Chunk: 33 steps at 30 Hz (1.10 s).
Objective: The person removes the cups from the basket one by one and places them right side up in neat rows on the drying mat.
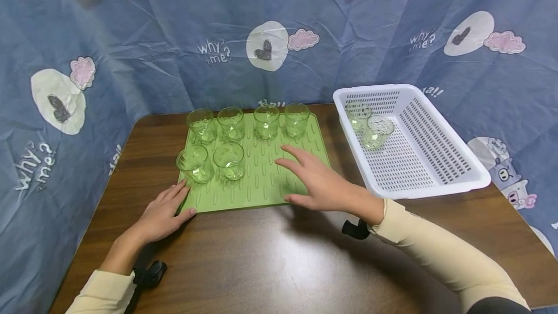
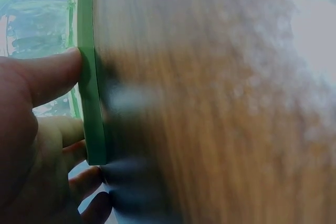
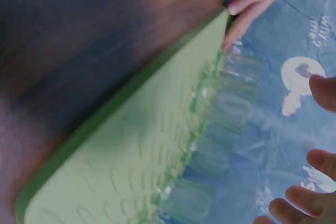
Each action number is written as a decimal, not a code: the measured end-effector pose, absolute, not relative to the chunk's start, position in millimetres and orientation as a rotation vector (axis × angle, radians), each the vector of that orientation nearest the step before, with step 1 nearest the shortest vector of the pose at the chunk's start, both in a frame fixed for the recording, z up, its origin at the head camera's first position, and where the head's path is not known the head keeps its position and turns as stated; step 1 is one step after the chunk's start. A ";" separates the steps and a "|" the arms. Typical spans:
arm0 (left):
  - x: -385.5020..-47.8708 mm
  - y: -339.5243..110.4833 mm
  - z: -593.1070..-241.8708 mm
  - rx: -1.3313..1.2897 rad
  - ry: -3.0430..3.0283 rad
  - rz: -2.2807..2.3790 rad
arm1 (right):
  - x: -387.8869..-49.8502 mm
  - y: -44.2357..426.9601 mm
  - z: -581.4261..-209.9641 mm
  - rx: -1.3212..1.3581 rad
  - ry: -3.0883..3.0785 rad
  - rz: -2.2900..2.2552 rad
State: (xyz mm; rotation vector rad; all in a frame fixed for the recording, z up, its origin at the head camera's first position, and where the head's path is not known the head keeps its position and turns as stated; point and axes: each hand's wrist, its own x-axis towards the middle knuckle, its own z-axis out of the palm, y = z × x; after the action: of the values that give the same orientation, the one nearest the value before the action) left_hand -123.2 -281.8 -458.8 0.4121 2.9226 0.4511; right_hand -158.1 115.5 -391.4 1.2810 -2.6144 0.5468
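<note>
A green ridged mat (image 1: 261, 183) lies on the table, bearing several clear glass cups: a back row with a cup (image 1: 266, 122) near its middle, and two in front at left, one of them a cup (image 1: 229, 161). My left hand (image 1: 163, 212) rests at the mat's front left corner, fingers loosely extended; in the left wrist view its thumb (image 2: 58, 74) touches the mat's edge. Over the mat's right front part hovers my right hand (image 1: 320, 183), fingers spread, holding nothing. In the right wrist view its fingers (image 3: 304, 203) show at the right edge, apart from the cups.
To the right stands a white perforated plastic basket (image 1: 436, 190), with two more glass cups (image 1: 377, 132) at its left side. A blue printed curtain (image 1: 174, 38) hangs behind the brown wooden table (image 1: 244, 265). A dark wrist device (image 1: 150, 274) sits on the left wrist.
</note>
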 end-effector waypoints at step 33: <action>-124.8 -283.9 -459.8 0.408 2.918 0.436 | -178.5 238.1 -325.8 0.850 -2.659 0.692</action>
State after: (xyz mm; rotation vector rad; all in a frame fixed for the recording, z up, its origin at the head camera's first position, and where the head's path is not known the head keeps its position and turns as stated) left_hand -124.8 -283.9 -459.8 0.4082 2.9177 0.4356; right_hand -178.5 238.1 -325.8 0.8504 -2.6593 0.6920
